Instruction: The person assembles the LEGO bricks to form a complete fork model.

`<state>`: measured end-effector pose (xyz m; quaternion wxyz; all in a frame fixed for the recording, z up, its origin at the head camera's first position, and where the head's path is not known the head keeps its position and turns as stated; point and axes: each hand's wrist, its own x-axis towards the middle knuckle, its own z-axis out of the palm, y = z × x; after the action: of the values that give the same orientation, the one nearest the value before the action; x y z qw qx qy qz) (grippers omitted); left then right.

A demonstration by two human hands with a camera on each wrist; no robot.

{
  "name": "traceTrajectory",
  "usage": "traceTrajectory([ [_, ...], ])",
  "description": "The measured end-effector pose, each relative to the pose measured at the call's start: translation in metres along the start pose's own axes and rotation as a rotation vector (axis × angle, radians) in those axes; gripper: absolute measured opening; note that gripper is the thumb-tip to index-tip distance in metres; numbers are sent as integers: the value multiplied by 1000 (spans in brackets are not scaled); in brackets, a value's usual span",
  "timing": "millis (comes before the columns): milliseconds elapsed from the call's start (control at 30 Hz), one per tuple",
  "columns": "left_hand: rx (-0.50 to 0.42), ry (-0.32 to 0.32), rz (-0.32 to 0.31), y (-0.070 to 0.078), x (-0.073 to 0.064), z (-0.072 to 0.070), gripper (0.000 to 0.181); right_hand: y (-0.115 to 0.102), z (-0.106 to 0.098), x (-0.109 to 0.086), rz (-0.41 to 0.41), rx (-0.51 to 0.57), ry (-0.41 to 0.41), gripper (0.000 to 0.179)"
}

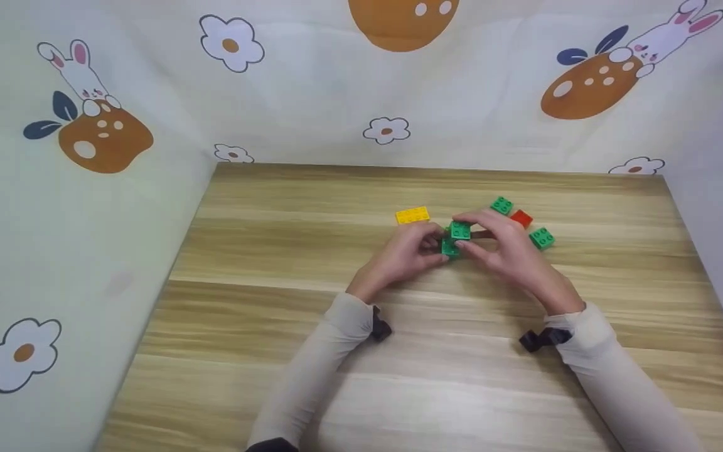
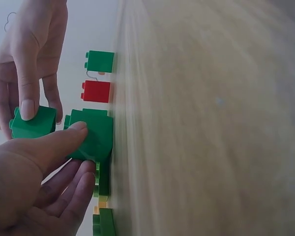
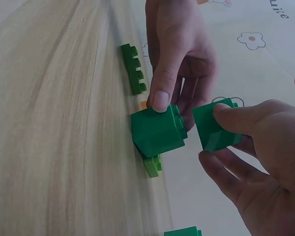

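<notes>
My right hand (image 1: pixel 512 251) pinches a square green brick (image 1: pixel 460 230) between thumb and fingers, studs facing up. Close by, my left hand (image 1: pixel 405 254) grips another green brick (image 3: pixel 157 130) at the tabletop, its thumb on one side. In the right wrist view, the right hand's brick is a short gap away from the studs of the left hand's brick. A lighter green piece (image 3: pixel 152 166) shows beside the left hand's brick. Beyond the left hand lies a yellow brick (image 1: pixel 412 215) with two rows of studs.
Right of the hands lie a green brick (image 1: pixel 501 205), a red brick (image 1: pixel 521 218) and another green brick (image 1: pixel 542 238). A long green piece (image 3: pixel 132 69) rests beyond the left hand. Patterned cloth walls (image 1: pixel 311 94) border the wooden table (image 1: pixel 261 251).
</notes>
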<state>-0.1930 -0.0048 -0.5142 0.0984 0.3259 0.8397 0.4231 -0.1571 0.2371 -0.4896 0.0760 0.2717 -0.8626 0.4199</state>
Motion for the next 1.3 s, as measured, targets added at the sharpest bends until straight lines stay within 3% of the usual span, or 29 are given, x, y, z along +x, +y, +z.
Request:
traceTrajectory([
  [567, -54, 4, -17, -7, 1, 2, 34, 4, 11, -1, 20, 36, -23, 45],
  [1033, -82, 18, -43, -7, 0, 2, 35, 7, 12, -2, 20, -10, -14, 45],
  [1300, -92, 25, -80, -7, 0, 2, 36, 13, 12, -2, 112, 23, -34, 49],
])
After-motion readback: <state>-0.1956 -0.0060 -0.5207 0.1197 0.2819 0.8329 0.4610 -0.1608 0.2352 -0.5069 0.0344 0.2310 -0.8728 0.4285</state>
